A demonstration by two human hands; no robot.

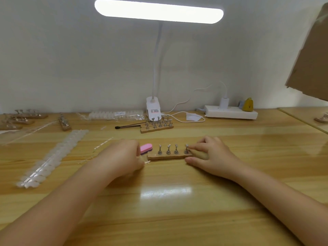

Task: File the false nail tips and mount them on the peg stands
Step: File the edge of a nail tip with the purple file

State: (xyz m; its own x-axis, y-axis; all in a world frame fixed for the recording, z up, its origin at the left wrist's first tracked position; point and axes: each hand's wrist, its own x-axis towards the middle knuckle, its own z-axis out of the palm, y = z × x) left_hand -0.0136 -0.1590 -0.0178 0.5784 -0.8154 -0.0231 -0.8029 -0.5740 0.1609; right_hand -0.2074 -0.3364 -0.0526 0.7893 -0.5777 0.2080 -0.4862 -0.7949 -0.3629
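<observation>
A small wooden peg stand [169, 155] with several metal pegs lies in the middle of the table. My right hand [209, 157] is at its right end, fingertips on the top of the rightmost peg [186, 149], thumb flat on the table in front. Whether a nail tip is under the fingertips I cannot tell. My left hand [122, 157] rests just left of the stand, fingers curled, with a thin clear sprue piece [146, 162] sticking out of it. A pink nail file [146, 148] lies behind that hand. A long strip of clear nail tips [53, 157] lies to the left.
Another wooden peg stand [157, 126] sits farther back beside a thin dark brush [127, 126]. More stands [23, 118] lie at the far left. A bagged strip of tips [115, 114], the lamp base [153, 109] and a white power strip [230, 111] line the wall. Cardboard [312, 59] hangs at upper right.
</observation>
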